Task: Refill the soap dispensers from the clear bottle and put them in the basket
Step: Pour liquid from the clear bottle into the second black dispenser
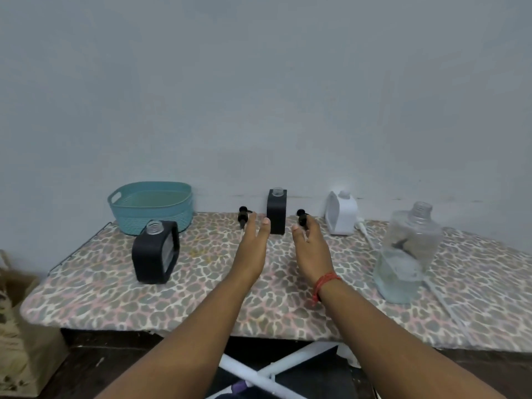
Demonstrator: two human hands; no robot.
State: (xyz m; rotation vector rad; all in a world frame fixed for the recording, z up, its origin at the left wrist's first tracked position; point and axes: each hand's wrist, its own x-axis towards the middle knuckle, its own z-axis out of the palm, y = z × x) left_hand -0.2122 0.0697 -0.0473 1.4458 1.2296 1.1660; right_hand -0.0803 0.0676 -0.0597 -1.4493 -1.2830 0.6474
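- So far, the teal basket (149, 207) at 10 o'clock holds nothing.
- Three dispensers stand uncapped on the tabletop (201, 298); clear bottle (407, 254) at 3 o'clock.
- Left hand (253, 249) is relaxed beside one pump (243, 216); right hand (309, 249) grips another pump (301, 217).
- Capping and basketing apparently remain.

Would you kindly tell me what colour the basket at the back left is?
The basket is teal, a blue-green, seen in the head view.

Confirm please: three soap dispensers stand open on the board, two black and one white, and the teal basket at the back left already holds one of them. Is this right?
Not quite. The head view shows the teal basket with nothing inside. All three dispensers stand on the board outside it: one black at front left, one black at the back, one white to its right.
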